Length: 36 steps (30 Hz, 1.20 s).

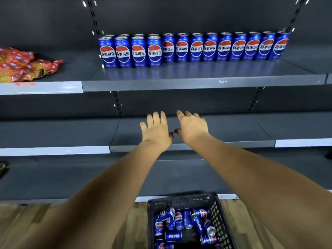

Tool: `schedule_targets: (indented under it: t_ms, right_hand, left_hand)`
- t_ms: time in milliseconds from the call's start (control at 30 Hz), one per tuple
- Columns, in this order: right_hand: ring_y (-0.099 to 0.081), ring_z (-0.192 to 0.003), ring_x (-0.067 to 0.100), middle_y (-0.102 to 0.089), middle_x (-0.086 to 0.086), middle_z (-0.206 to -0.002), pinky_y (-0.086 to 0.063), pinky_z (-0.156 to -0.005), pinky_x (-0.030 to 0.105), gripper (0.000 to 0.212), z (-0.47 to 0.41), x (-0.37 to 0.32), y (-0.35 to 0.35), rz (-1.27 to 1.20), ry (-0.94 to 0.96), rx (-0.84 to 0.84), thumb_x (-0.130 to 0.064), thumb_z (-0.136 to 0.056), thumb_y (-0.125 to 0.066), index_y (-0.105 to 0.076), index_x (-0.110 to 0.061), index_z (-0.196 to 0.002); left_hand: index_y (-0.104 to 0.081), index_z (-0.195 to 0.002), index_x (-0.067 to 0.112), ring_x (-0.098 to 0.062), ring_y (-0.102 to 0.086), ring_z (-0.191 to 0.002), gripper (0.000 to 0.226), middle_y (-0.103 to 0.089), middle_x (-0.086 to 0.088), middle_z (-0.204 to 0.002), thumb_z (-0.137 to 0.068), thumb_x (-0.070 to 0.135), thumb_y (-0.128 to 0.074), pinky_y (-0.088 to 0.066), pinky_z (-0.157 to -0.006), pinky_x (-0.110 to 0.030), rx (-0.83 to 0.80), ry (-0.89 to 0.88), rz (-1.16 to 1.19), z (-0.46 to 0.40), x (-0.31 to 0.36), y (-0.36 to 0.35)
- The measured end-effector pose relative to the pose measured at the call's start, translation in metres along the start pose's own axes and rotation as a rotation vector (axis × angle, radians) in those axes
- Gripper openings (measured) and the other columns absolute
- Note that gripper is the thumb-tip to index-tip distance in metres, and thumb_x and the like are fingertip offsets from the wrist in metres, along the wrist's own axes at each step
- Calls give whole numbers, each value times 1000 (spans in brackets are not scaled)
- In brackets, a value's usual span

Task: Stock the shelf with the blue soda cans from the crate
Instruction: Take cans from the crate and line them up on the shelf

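Several blue soda cans (195, 47) stand upright in a long row at the back of the upper grey shelf (197, 83); a short second row of cans (131, 52) stands in front at the left end. A black plastic crate (218, 212) on the floor below holds several more blue cans (173, 236) lying jumbled. My left hand (156, 131) and my right hand (191, 125) are stretched out side by side in front of the middle shelf, fingers straight and spread, holding nothing.
Red and yellow snack packets (23, 65) lie on the upper shelf's left section. The middle shelf (233, 130) and lower shelf (53, 177) are bare dark grey. Slotted uprights (116, 103) run down the back panel. The floor is wood-patterned (138, 221).
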State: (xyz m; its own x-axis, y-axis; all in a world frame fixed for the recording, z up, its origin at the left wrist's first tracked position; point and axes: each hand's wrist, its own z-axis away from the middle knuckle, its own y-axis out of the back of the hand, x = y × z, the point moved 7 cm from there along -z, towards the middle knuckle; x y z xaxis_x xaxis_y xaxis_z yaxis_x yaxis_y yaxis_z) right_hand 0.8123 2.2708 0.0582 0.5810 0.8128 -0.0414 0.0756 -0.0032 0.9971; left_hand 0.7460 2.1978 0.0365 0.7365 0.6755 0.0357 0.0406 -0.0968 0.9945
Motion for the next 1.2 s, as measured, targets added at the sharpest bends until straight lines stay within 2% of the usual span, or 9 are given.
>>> schedule_targets:
  t_ms: [100, 300, 467, 800, 1033, 1200]
  right_hand:
    - [-41, -127, 31, -43, 10, -140, -35, -103, 40, 66, 12, -1, -18, 18, -17, -80, -28, -95, -55, -19, -14, -148]
    - [-37, -131, 32, -36, 11, -147, -32, -106, 41, 65, 35, -2, -37, 63, -22, -130, -24, -95, -55, -19, -14, -148]
    - [-39, -128, 32, -39, 11, -142, -33, -107, 40, 73, 63, 6, -62, 95, -46, -201, -6, -86, -57, -19, -14, -148]
    - [-28, -137, 33, -27, 13, -151, -26, -113, 44, 80, 91, 49, -94, 112, -6, -294, -5, -84, -59, -14, -12, -149]
    - [-30, -135, 32, -29, 12, -149, -28, -112, 41, 78, 91, 93, -91, 80, 86, -297, -4, -83, -57, -17, -13, -149]
    - [-27, -136, 33, -14, 14, -155, -25, -114, 43, 81, 97, 123, -101, 101, 169, -356, -2, -82, -58, -15, -14, -149]
  left_hand:
    - [0, -150, 7, -32, -16, -138, 78, -14, -12, -151, -95, 46, -42, -23, -107, -47, -38, -6, -13, 10, -1, -14]
    - [-4, -149, 8, -31, -20, -135, 74, -17, -12, -149, -96, 45, -40, -24, -105, -46, -87, -13, 9, 39, 0, -40]
    - [-7, -148, 9, -31, -25, -131, 75, -21, -12, -146, -94, 45, -45, -26, -104, -46, -105, -27, 8, 57, 8, -54]
    - [-5, -149, 8, -32, -20, -135, 75, -17, -14, -149, -94, 45, -42, -22, -108, -50, -197, -24, -50, 82, 43, -86]
    - [-8, -149, 11, -30, -18, -136, 75, -17, -10, -150, -93, 44, -46, -22, -109, -51, -216, -10, -41, 79, 84, -89]
    - [-10, -150, 13, -32, -13, -140, 71, -12, -8, -154, -95, 43, -43, -18, -112, -54, -242, -15, -73, 72, 111, -95]
